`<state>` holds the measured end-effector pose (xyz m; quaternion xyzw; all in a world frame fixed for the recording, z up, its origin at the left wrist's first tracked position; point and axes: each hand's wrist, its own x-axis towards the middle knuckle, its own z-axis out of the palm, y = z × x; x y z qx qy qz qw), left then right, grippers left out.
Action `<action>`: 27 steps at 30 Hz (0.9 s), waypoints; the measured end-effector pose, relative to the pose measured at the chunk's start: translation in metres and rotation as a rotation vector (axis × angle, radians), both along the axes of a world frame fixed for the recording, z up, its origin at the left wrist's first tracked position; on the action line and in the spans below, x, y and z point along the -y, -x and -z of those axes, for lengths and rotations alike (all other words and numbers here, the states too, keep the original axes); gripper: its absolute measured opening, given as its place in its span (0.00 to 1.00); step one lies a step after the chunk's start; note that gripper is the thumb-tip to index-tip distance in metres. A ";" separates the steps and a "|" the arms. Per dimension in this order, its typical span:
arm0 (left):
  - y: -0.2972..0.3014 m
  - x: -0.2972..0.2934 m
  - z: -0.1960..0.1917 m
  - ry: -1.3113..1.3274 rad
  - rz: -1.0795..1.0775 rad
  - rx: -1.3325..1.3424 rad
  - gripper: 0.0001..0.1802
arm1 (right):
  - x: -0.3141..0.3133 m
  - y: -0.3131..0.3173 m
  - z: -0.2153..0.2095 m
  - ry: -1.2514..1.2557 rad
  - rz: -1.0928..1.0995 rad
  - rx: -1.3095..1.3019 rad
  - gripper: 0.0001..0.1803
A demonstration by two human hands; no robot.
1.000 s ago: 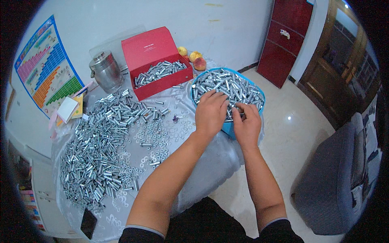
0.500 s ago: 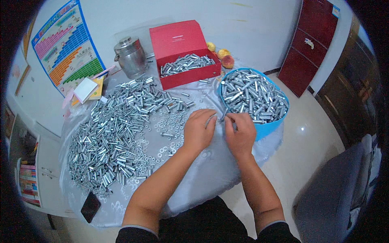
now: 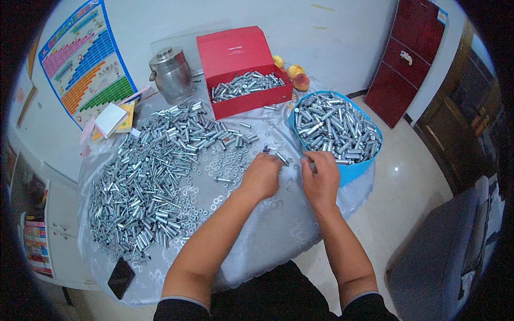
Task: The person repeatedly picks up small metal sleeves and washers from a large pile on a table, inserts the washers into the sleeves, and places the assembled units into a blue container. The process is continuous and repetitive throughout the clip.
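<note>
- While held at the left hand's [image 3: 262, 175] fingertips, a small metal sleeve [image 3: 282, 158] sits above the worktop [image 3: 278, 224], beside the blue bowl [image 3: 350, 171].
- Right hand [image 3: 321, 174] curls just beside it; whether it grips anything cannot be told.
- Blue bowl holds metal sleeves.
- Loose washers [image 3: 225, 166] lie left of the hands.
- Farther left, a large sleeve pile [image 3: 155, 166].
- Behind, a red box [image 3: 241, 69] with more sleeves.

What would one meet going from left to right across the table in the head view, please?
Wall chart → heap of loose metal sleeves → steel canister → red box of sleeves → left hand holding a small metal piece → right hand → blue basin full of sleeves → red cabinet.
</note>
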<state>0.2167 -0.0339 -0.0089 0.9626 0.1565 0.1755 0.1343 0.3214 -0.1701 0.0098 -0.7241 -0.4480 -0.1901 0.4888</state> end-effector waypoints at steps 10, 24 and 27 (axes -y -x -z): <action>-0.015 -0.007 -0.005 -0.097 0.042 0.091 0.14 | 0.016 -0.013 -0.006 0.037 0.102 0.124 0.11; -0.024 -0.005 -0.007 -0.100 -0.046 -0.192 0.10 | 0.027 -0.018 -0.023 0.177 0.240 0.166 0.16; -0.023 -0.001 -0.008 -0.023 -0.064 -0.114 0.09 | 0.029 -0.017 -0.034 0.276 0.256 0.119 0.16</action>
